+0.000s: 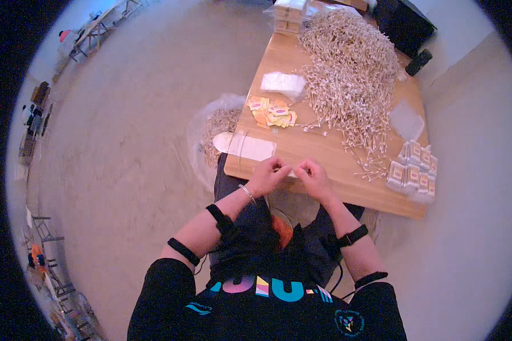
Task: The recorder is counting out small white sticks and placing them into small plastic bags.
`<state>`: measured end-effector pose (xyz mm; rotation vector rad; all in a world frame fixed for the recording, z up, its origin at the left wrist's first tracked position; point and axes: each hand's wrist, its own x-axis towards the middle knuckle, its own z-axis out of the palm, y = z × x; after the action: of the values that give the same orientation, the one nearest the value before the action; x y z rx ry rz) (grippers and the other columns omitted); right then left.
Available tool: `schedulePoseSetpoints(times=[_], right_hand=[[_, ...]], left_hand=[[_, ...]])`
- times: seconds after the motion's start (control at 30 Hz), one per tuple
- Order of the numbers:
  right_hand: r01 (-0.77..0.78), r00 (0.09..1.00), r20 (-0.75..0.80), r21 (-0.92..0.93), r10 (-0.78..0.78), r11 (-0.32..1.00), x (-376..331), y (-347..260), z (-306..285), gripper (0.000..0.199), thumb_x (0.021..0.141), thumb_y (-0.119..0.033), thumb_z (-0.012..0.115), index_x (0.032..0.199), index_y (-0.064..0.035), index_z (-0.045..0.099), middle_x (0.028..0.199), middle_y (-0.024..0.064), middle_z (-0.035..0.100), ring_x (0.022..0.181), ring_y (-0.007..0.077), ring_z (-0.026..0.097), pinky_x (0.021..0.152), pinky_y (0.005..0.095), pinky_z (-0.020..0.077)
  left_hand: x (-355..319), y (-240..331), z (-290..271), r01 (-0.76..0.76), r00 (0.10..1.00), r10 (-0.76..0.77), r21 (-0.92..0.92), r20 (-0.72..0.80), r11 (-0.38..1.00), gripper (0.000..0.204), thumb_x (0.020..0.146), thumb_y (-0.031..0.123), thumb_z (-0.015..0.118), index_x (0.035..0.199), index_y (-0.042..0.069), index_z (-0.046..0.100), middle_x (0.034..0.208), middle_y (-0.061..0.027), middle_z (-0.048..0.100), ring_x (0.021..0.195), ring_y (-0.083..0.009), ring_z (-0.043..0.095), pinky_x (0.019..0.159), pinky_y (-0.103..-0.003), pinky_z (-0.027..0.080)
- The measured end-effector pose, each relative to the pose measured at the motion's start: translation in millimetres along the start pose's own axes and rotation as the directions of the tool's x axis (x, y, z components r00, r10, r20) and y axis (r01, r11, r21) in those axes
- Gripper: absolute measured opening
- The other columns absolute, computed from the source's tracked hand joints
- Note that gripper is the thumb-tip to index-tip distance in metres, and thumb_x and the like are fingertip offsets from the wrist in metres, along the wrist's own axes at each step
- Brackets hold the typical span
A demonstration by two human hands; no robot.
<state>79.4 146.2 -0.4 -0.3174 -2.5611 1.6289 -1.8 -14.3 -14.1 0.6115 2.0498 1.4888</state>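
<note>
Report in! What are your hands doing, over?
Left hand, right hand close together, near edge of table. Small whitish piece between them, grip unclear. Swab pile farther back, not blocking.

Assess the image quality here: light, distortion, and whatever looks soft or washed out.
Head view: a dark, speckled rim rings the fisheye picture; the table bows at its right edge; the white stack looks washed out; a bluish glow tints the top left; the far furniture is soft; the left hand and right hand are clearer, their fingertip detail too small to tell.
</note>
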Motion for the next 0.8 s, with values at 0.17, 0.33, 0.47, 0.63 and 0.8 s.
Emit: schedulePoseSetpoints(times=[0.17,0.33,0.47,0.63,0.8], right_hand=[[-0.150,0.986,0.116,0.257,0.124,0.955,0,22,4,0.018,0.080,-0.021,0.060,0.082,-0.0028,0.059,0.076,0.0042,0.059,0.071,0.0127,0.054,0.066,0.0262,0.0438],[-0.088,0.994,0.088,0.206,0.071,0.975,1,21,5,0.017,0.081,-0.020,0.061,0.082,-0.0031,0.059,0.075,0.0024,0.059,0.069,0.0106,0.052,0.064,0.0254,0.0439],[-0.023,0.999,-0.030,0.216,0.030,0.976,-4,9,4,0.014,0.080,-0.015,0.062,0.087,-0.0028,0.060,0.079,0.0038,0.060,0.072,0.0112,0.055,0.066,0.0269,0.0463],[0.126,0.988,-0.093,0.063,-0.120,0.990,-12,-4,-4,0.014,0.079,-0.010,0.063,0.092,-0.0033,0.063,0.082,0.0047,0.063,0.077,0.0137,0.059,0.069,0.0278,0.0469],[0.356,0.914,-0.118,-0.225,-0.388,0.907,-12,-6,-11,0.011,0.076,-0.009,0.065,0.086,-0.0056,0.065,0.081,0.0091,0.064,0.074,0.0242,0.061,0.066,0.0312,0.0483]], left_hand=[[4,-2,0,0.069,0.992,-0.052,-0.156,0.115,0.985,0.022,0.081,0.023,0.062,0.082,0.001,0.059,0.075,-0.0044,0.061,0.068,-0.0103,0.055,0.063,-0.025,0.045],[1,0,-2,0.060,0.991,-0.058,-0.007,0.117,0.998,0.023,0.081,0.022,0.062,0.093,0.002,0.061,0.081,-0.0035,0.063,0.072,-0.0123,0.056,0.065,-0.025,0.046],[-6,2,2,-0.079,0.994,0.094,-0.241,0.052,0.967,0.024,0.084,0.016,0.061,0.104,0.003,0.058,0.089,-0.0060,0.061,0.080,-0.0131,0.057,0.074,-0.028,0.047],[-11,8,-6,-0.379,0.923,0.385,0.119,-0.028,0.918,0.023,0.079,0.011,0.064,0.100,0.003,0.060,0.095,-0.0097,0.062,0.090,-0.0223,0.059,0.081,-0.032,0.047],[-7,5,-3,-0.556,0.790,0.609,0.340,-0.066,0.759,0.020,0.075,0.007,0.065,0.094,0.005,0.062,0.092,-0.0090,0.063,0.087,-0.0261,0.058,0.077,-0.034,0.047]])
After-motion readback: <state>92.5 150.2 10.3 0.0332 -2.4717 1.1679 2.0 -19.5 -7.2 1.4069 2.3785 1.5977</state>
